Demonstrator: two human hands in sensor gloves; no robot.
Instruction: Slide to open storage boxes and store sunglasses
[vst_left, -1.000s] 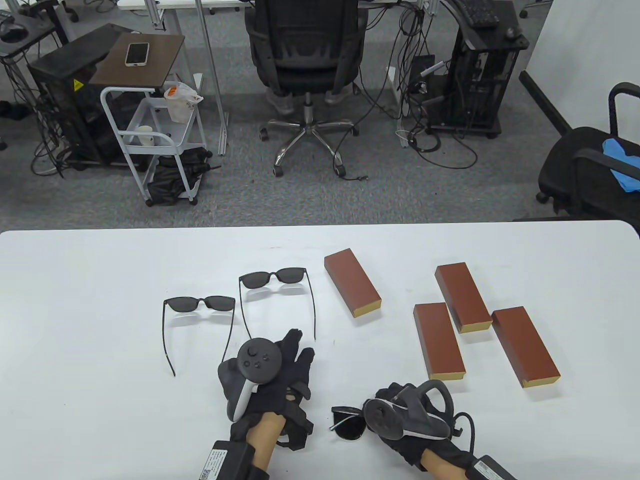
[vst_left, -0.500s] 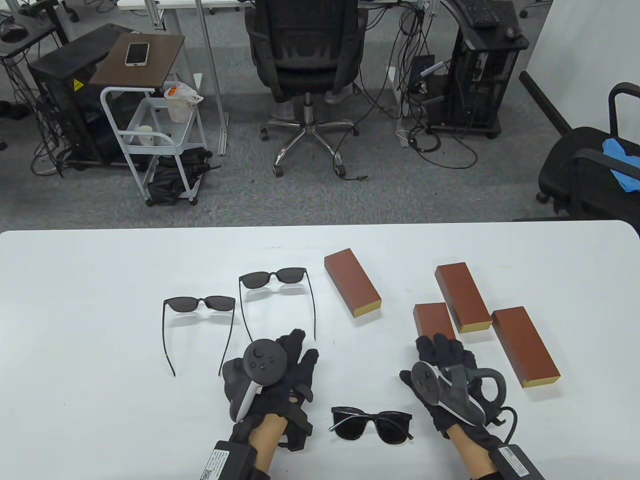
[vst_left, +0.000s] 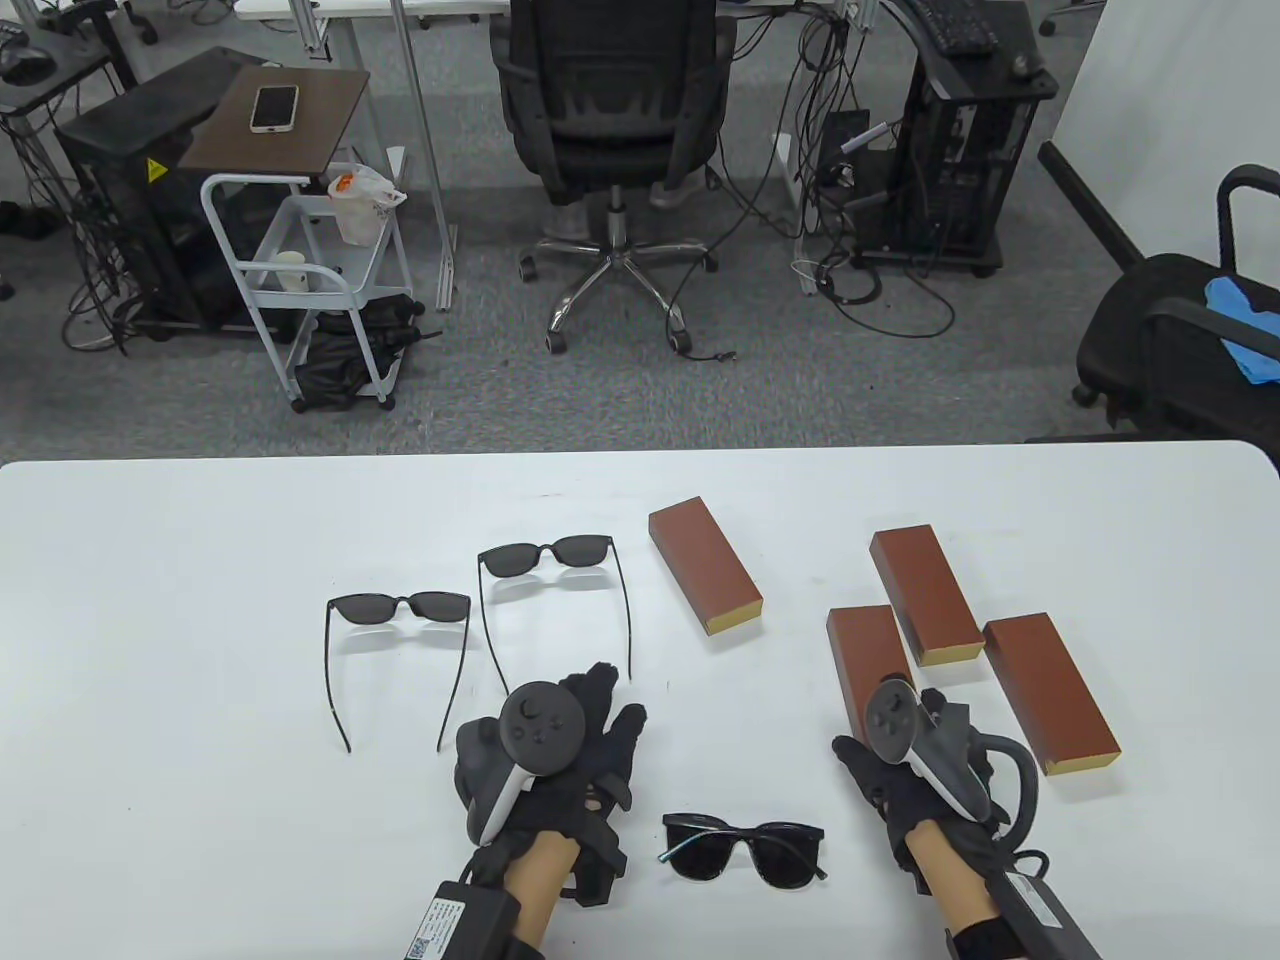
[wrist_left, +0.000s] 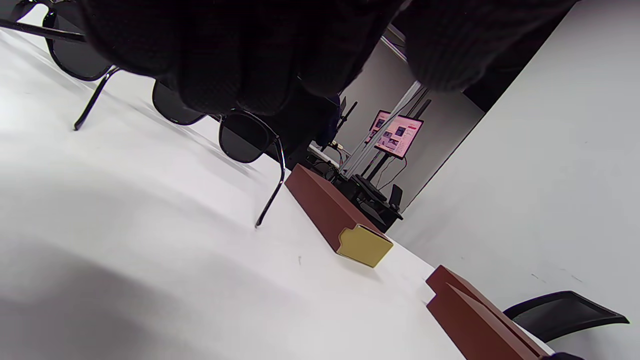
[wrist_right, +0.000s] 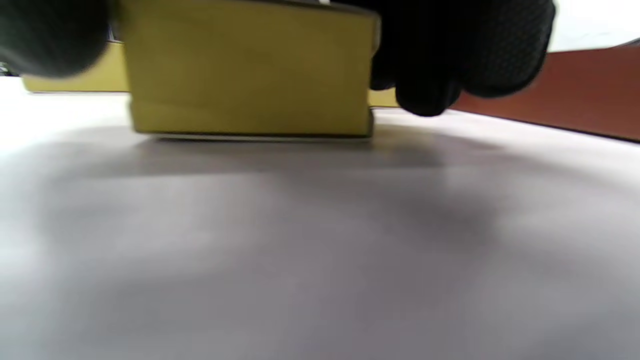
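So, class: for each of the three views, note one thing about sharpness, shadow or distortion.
Table view: sharp, evenly lit, the table edge bowed by the wide lens. Left wrist view: tilted; the left hand is a dark, featureless mass up top, the brown box crisp. Right wrist view: blurred throughout; the yellow box end casts a soft grey shadow.

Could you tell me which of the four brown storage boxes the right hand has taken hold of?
The nearest box, left-most of the three clustered on the right. The right hand covers its near yellow end; the other three boxes lie untouched.
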